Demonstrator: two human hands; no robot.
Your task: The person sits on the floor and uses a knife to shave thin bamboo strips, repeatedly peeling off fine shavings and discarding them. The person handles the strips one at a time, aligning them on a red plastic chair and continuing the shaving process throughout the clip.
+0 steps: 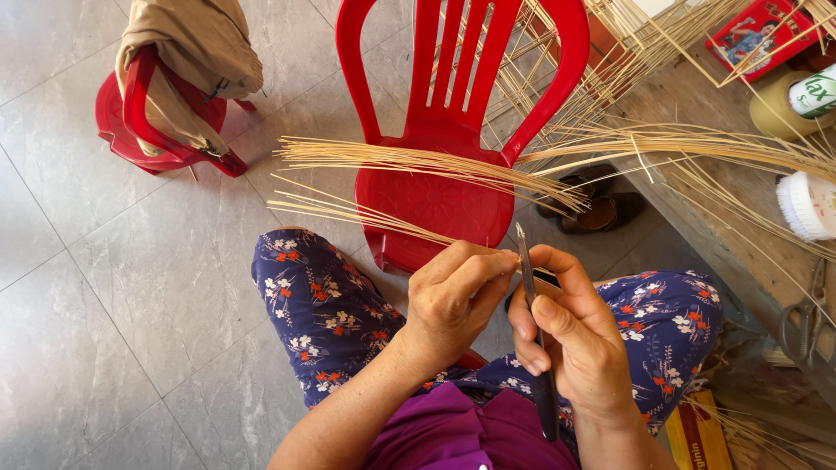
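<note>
My left hand pinches a few thin bamboo strips that stretch away to the upper left. My right hand grips a slim dark-handled knife, its blade tip pointing up beside my left fingertips where the strips are held. Both hands hover over my lap, between knees in blue flowered trousers. A larger sheaf of bamboo strips lies across the seat of a red plastic chair just ahead of my hands.
A second red chair draped with tan cloth stands at the upper left on grey floor tiles. More bamboo strips fan over a wooden bench at right, with scissors, a white brush and a jar. Dark shoes lie under the bench.
</note>
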